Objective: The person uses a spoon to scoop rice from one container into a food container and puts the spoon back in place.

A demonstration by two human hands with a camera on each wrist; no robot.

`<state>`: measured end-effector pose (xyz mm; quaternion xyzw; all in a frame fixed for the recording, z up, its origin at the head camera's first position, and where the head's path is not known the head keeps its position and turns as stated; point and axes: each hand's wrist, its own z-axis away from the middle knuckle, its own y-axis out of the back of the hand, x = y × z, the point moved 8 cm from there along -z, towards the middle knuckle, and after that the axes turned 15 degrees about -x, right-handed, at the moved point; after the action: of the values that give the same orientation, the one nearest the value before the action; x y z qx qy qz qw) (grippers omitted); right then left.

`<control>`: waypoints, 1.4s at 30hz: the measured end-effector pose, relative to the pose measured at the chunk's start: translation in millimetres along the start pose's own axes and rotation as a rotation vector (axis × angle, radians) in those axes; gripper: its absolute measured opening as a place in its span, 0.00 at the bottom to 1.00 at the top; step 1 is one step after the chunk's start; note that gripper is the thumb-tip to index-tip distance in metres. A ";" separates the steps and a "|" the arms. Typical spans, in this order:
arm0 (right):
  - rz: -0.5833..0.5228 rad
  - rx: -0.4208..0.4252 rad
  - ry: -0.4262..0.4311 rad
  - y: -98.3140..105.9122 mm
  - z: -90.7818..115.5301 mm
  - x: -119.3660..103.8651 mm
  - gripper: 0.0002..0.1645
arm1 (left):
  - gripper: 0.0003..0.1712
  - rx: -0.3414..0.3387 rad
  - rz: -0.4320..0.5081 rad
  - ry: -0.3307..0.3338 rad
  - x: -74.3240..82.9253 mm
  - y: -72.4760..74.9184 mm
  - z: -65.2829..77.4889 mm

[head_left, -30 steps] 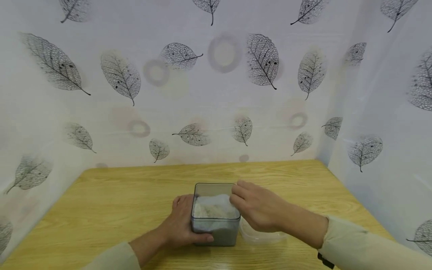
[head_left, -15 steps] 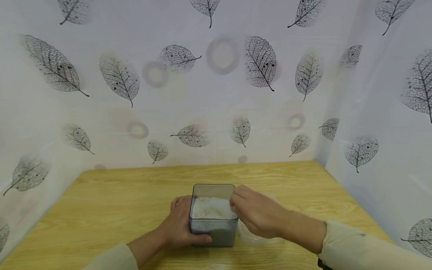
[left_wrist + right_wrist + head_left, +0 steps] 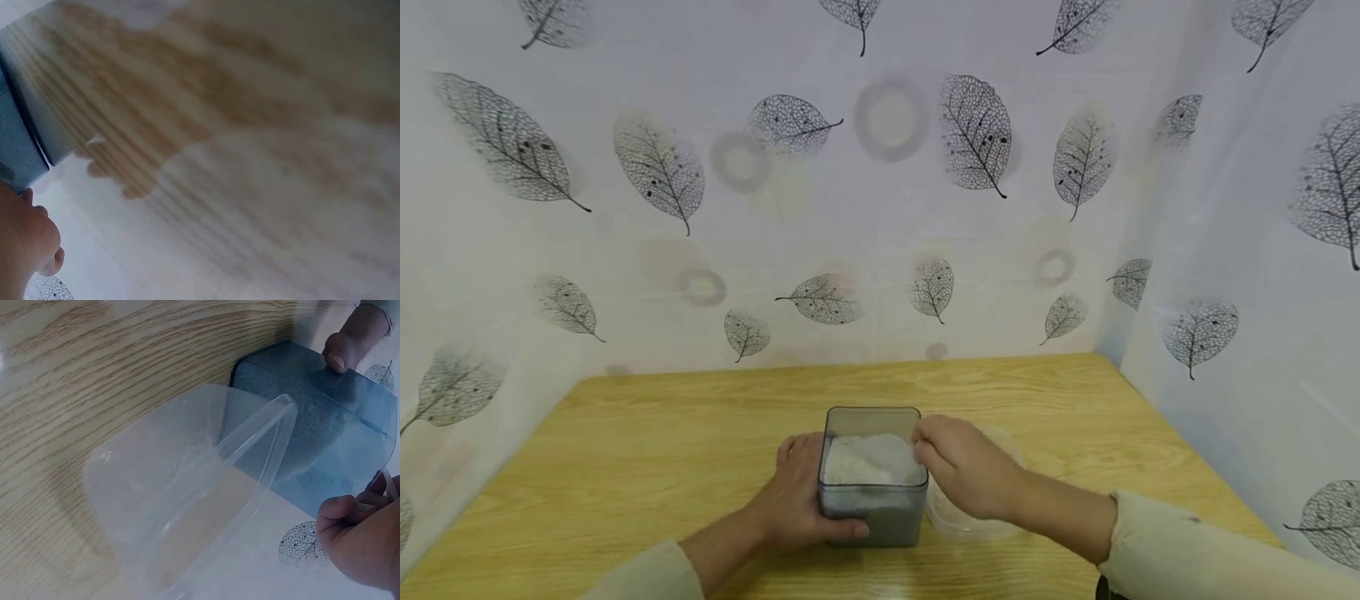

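A see-through blue-grey rectangular container (image 3: 874, 518) stands on the table, partly filled with white grainy stuff like rice (image 3: 852, 462). My left hand (image 3: 801, 496) grips its left side, thumb across the front and fingers behind. Over the container's right rim, my right hand (image 3: 966, 467) has curled fingers holding a thin pale handle (image 3: 390, 484). A whitish translucent shape (image 3: 897, 454), apparently a scoop's bowl, lies in the white stuff; its edges are hard to make out. Beneath the right forearm is a clear plastic tub (image 3: 150, 456), partly hidden in the head view.
The wood-grain table (image 3: 685, 450) extends to both sides and behind the container. White leaf-printed sheeting (image 3: 887, 208) hangs along the back and both sides. A dark band (image 3: 1108, 588) shows at the right wrist.
The right hand has shifted slightly down at the rim, and the whitish shape in the container sits differently among the grains. My left hand keeps its hold on the container.
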<state>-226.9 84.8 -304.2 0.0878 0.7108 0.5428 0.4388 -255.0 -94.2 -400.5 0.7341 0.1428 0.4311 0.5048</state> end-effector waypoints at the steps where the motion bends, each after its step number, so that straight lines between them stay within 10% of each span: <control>1: -0.024 0.007 -0.008 1.0 -0.3 0.9 0.12 | 0.63 0.003 -0.003 -0.004 0.1 0.1 0.1; 13: -0.414 0.041 -0.197 2.9 1.6 27.9 0.16 | 0.63 0.021 -0.023 -0.010 -0.3 0.6 1.7; 19: -0.653 0.041 -0.162 0.5 1.8 33.1 0.16 | 0.63 -0.007 -0.010 -0.001 -0.3 -0.4 0.5; 42: -0.574 0.117 -0.113 36.4 21.7 48.1 0.18 | 0.61 -0.014 -0.007 0.001 -0.4 -0.3 -0.7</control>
<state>-253.0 143.2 -299.4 -0.0613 0.7110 0.3489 0.6075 -255.7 -93.8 -400.9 0.7299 0.1424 0.4308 0.5112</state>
